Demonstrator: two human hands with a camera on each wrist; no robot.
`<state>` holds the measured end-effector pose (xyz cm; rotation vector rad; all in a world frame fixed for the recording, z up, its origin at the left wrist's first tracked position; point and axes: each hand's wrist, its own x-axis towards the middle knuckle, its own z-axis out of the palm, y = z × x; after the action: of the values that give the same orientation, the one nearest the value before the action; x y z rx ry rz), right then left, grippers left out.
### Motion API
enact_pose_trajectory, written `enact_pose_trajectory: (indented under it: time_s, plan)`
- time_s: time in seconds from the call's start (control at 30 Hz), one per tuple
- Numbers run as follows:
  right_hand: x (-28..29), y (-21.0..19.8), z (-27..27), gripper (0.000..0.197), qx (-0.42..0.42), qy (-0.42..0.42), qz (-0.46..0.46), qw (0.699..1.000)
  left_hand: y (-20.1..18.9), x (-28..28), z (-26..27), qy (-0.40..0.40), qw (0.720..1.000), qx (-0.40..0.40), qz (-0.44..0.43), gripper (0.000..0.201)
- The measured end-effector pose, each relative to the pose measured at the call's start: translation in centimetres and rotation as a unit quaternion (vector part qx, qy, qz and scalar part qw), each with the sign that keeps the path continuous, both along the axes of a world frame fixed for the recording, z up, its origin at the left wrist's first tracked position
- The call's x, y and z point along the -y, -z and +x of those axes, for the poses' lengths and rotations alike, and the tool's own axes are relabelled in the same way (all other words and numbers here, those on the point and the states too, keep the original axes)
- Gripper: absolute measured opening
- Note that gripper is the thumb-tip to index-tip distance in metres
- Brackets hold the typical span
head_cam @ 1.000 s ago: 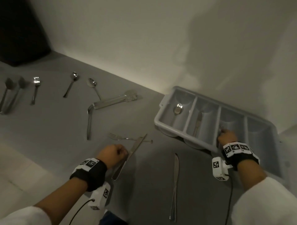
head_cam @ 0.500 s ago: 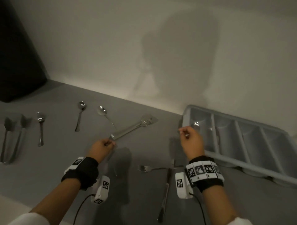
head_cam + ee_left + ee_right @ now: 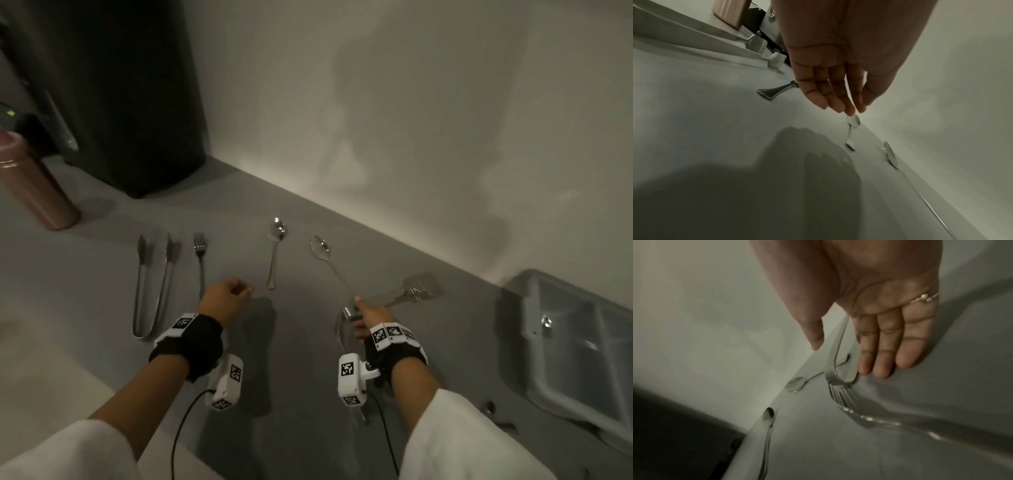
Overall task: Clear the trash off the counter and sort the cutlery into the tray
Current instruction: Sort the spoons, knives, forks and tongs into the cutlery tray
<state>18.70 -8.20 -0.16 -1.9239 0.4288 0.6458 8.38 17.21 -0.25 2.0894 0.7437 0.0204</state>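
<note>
My right hand (image 3: 357, 317) reaches over the bent end of the large serving tongs (image 3: 416, 291) on the grey counter. In the right wrist view the fingers (image 3: 882, 368) lie straight beside the tongs' bend (image 3: 838, 378), thumb apart on the other side. My left hand (image 3: 239, 291) hovers with relaxed fingers and holds nothing, between a fork (image 3: 200, 248) and a spoon (image 3: 275, 233). In the left wrist view that spoon (image 3: 853, 121) lies just past my fingertips. A second spoon (image 3: 320, 248) lies to its right. The grey cutlery tray (image 3: 527, 308) sits at the far right.
Small tongs (image 3: 150, 284) lie left of the fork. A copper tumbler (image 3: 34, 185) and a dark appliance (image 3: 113, 85) stand at the back left. Another fork (image 3: 920, 430) lies under my right wrist. The wall runs close behind the spoons.
My right hand has come away from the tray and moved left to the large tongs' bend. My left hand has left those tongs and shifted left toward the fork and spoon.
</note>
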Motion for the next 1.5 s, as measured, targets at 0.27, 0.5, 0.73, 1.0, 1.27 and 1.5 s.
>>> enact_pose_trajectory:
  time_s: [0.27, 0.5, 0.73, 1.0, 1.27, 1.5]
  plan:
    - [-0.6, -0.3, 1.3, 0.033, -0.011, 0.048, 0.016, 0.999, 0.5, -0.6, 4.8, 0.011, 0.999, -0.025, -0.018, 0.027]
    - [1.8, -2.9, -0.9, 0.026, 0.119, 0.109, -0.047, 0.986, 3.4, -0.8, 11.7, 0.040, 0.986, -0.140, 0.081, 0.035]
    - [7.2, -7.0, -4.6, 0.028, 0.178, 0.056, -0.073, 0.980, 10.0, -4.0, 16.7, 0.098, 0.959, -0.244, 0.102, 0.040]
    - [14.6, -7.4, -8.4, 0.023, 0.260, 0.153, -0.094, 0.949, 3.4, 3.1, 12.7, 0.035, 0.984, -0.171, 0.023, 0.031]
    - [24.1, -8.4, -12.0, 0.022, 0.345, 0.241, -0.085, 0.903, -2.0, 18.1, 8.5, 0.087, 0.985, 0.129, -0.079, 0.025]
    - [33.7, -9.0, -14.2, 0.015, 0.381, 0.351, -0.112, 0.848, -4.3, 36.0, 7.4, 0.287, 0.936, 0.140, -0.145, 0.039]
